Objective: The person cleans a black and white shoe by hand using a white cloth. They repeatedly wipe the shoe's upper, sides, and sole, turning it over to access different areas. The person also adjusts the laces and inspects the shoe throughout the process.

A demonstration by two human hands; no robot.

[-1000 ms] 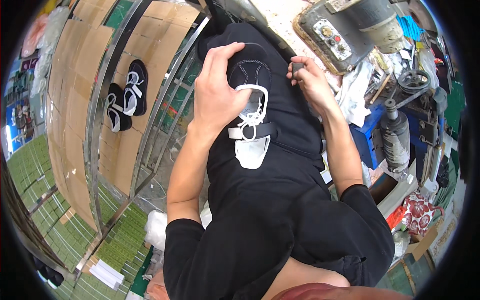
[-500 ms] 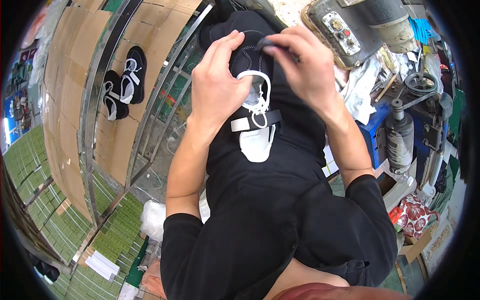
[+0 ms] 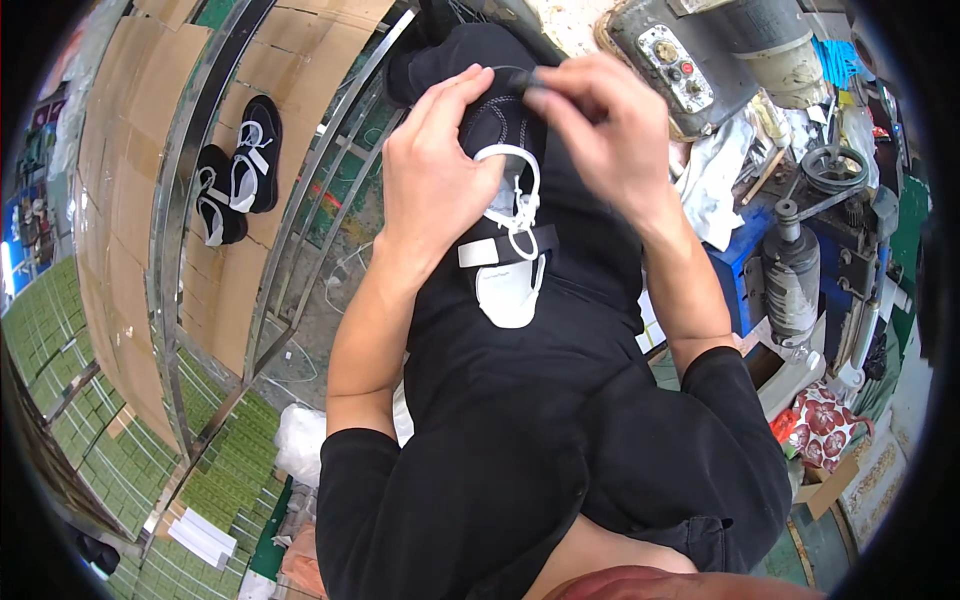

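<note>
A black shoe [image 3: 507, 296] with white trim, a white insole and a pale-ended strap [image 3: 505, 250] lies lengthwise on my black-clad lap, its toe pointing away from me. Along the left side of its front part, my left hand [image 3: 437, 165] is closed round it, thumb near the white collar. My right hand [image 3: 615, 130] pinches a small dark piece [image 3: 519, 83] against the toe, where pale stitching shows. That piece is blurred, and its kind cannot be made out.
A pair of black-and-white shoes [image 3: 254, 155] rests on a cardboard-lined metal rack [image 3: 285, 60] to the left. On the right stand a machine with a control panel [image 3: 677, 65], a grey cylinder [image 3: 792, 280] and a handwheel [image 3: 835, 170]. A flowered bag [image 3: 825, 425] lies lower right.
My right hand has shifted the dark piece slightly up along the toe. My left hand keeps its hold on the shoe. The whole view has moved a little.
</note>
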